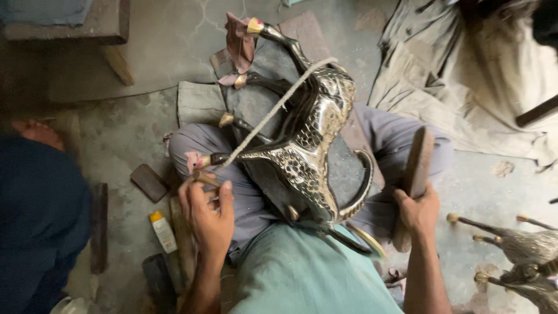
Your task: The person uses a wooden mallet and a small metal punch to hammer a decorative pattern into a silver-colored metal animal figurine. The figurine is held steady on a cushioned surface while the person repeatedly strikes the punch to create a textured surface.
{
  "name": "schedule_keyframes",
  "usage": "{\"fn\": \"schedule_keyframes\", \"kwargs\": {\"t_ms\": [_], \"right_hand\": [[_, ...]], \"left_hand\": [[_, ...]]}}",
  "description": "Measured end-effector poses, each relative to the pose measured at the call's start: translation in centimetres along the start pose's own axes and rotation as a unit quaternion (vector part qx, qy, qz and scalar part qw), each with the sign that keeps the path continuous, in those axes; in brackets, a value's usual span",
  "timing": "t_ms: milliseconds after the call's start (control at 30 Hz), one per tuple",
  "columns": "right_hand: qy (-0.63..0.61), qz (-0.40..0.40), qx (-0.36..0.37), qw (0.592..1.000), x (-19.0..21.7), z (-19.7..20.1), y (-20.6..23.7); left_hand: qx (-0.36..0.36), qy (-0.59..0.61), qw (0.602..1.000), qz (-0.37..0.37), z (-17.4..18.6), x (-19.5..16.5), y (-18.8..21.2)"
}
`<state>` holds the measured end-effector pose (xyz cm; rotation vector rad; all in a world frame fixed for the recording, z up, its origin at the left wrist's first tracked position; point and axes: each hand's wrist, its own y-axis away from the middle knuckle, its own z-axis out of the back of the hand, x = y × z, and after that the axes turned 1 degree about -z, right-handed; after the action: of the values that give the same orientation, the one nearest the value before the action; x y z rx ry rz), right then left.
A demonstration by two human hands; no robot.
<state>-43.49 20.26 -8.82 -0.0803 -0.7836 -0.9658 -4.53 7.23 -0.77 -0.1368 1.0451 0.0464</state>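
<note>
A dark metal animal figurine (314,139) with spotted engraving, brass-tipped legs and a curved tail lies upside down on my lap. My left hand (208,209) is closed on a small tool by the tip of one leg, where a taut cord (273,110) runs up across the figurine's body. My right hand (417,212) grips a flat brown wooden bat (415,168) held upright beside my right knee. Pink cloth scraps (239,40) wrap the far legs.
A second person in dark blue (40,215) sits at the left. A small tube (164,231) and dark blocks (149,182) lie on the floor by my left knee. More metal figurines (523,250) stand at the lower right. Crumpled beige cloth (465,87) covers the upper right.
</note>
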Motion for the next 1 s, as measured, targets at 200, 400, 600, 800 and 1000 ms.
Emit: {"fn": "schedule_keyframes", "kwargs": {"t_ms": [200, 400, 600, 800, 1000], "right_hand": [[0.001, 0.031, -0.005, 1.0, -0.4, 2.0, 3.1], [-0.073, 0.051, 0.005, 0.996, 0.2, 2.8, 6.4], [-0.042, 0.086, 0.011, 0.995, 0.3, 2.6, 6.4], [-0.049, 0.079, 0.025, 0.995, 0.0, 2.0, 4.9], [-0.068, -0.086, 0.095, 0.989, 2.8, 1.4, 1.4]], "left_hand": [[0.025, -0.083, 0.996, 0.009, -0.4, 2.9, 1.3], [-0.037, -0.103, 0.989, -0.099, 3.4, 1.5, 0.8], [-0.123, -0.101, 0.981, -0.112, 3.7, 1.1, -3.6], [-0.086, -0.22, 0.956, -0.174, 5.5, 0.6, -4.2], [-0.079, 0.102, 0.987, 0.095, 5.1, -1.3, -2.5]]}}
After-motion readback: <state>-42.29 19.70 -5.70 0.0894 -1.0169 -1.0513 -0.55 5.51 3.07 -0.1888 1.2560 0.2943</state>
